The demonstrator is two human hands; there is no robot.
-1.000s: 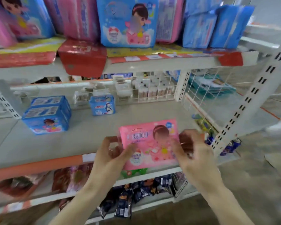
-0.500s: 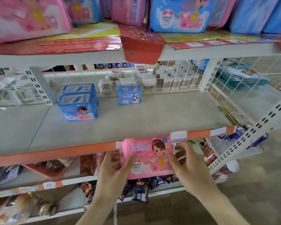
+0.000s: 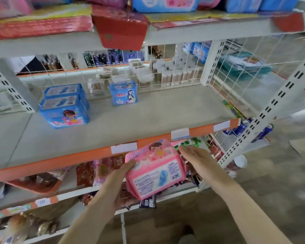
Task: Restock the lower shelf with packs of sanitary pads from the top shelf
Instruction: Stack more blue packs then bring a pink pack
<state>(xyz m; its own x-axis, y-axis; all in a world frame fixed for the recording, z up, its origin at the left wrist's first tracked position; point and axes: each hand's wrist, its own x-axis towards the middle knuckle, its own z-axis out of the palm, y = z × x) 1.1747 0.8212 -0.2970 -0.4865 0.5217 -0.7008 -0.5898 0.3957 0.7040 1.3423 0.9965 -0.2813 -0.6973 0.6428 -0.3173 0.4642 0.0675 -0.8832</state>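
A pink pack of sanitary pads (image 3: 157, 175) hangs just in front of and below the orange front edge of the lower shelf (image 3: 148, 118). It is tilted so its printed back label faces me. My left hand (image 3: 120, 175) grips its left end, thumb on top. My right hand (image 3: 195, 155) lies by the pack's right end with straight fingers; whether it touches the pack is unclear. Two stacked blue packs (image 3: 63, 106) and a single blue pack (image 3: 123, 93) sit far back on the lower shelf. Blue and pink packs (image 3: 164, 4) line the top shelf (image 3: 201, 30).
A red tag (image 3: 120, 30) hangs from the top shelf's edge. A white wire grid (image 3: 165, 71) backs the lower shelf, and a slotted white upright (image 3: 271, 106) slants at the right. Snack bags (image 3: 95, 171) fill the shelf below. Concrete floor lies at the right.
The pack has tipped over so its back label faces me instead of its front. My right hand has loosened from its right end and its fingers have straightened. Both hands stay below the shelf edge.
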